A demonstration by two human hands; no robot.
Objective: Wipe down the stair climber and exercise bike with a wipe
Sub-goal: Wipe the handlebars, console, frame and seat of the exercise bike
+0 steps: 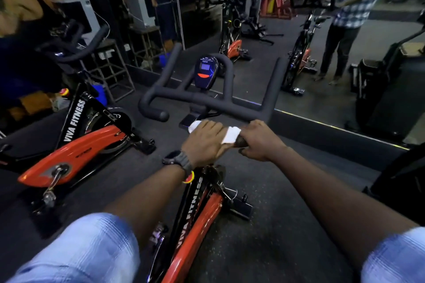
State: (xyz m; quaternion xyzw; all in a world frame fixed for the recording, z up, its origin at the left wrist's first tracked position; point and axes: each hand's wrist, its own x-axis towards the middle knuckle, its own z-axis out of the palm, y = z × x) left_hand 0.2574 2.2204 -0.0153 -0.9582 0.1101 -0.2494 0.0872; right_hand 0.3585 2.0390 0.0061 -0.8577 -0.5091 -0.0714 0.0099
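Observation:
An orange and black exercise bike [197,213] stands right below me, its black handlebar [213,99] in the middle of the view with a small console [205,72] above it. My left hand [204,142] grips a white wipe [231,134] wrapped over the near right handlebar grip. My right hand [259,140] grips the end of that same grip [240,142], right beside the wipe. The stair climber [388,80] stands dark at the far right.
A second orange bike [76,145] stands close on the left. A mirror wall [253,18] runs behind the handlebar and reflects me and the bikes. A metal stand [110,69] with a grey box is at the back left. Dark rubber floor [287,225] surrounds the bike.

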